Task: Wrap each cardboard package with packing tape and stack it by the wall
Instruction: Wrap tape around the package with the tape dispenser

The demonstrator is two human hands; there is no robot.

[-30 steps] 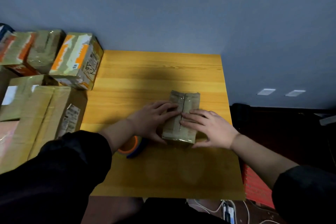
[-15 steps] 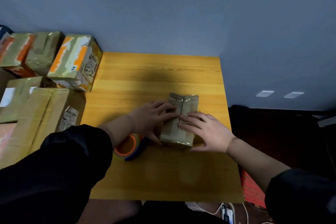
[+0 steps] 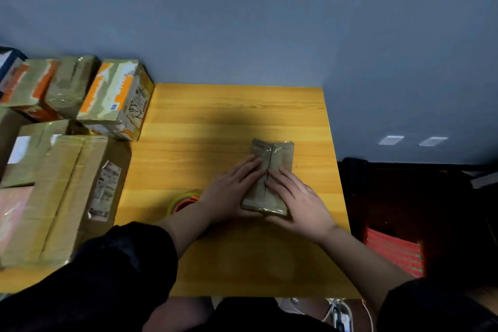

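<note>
On the yellow table (image 3: pixel 229 116), the package (image 3: pixel 272 170) lies long axis near-to-far; left hand (image 3: pixel 231 197) and right hand (image 3: pixel 299 202) press flat, fingers straight, flanking its taped seam.

package (image 3: pixel 272 167): small, brown, tape-glossy | flat on table | tape roll (image 3: pixel 183 199) left

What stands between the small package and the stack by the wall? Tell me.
Nothing visible does. The small package lies on the table under the left hand and right hand. The bare tabletop runs from it to the stacked boxes at the wall. The tape roll sits nearer, off that path.
</note>
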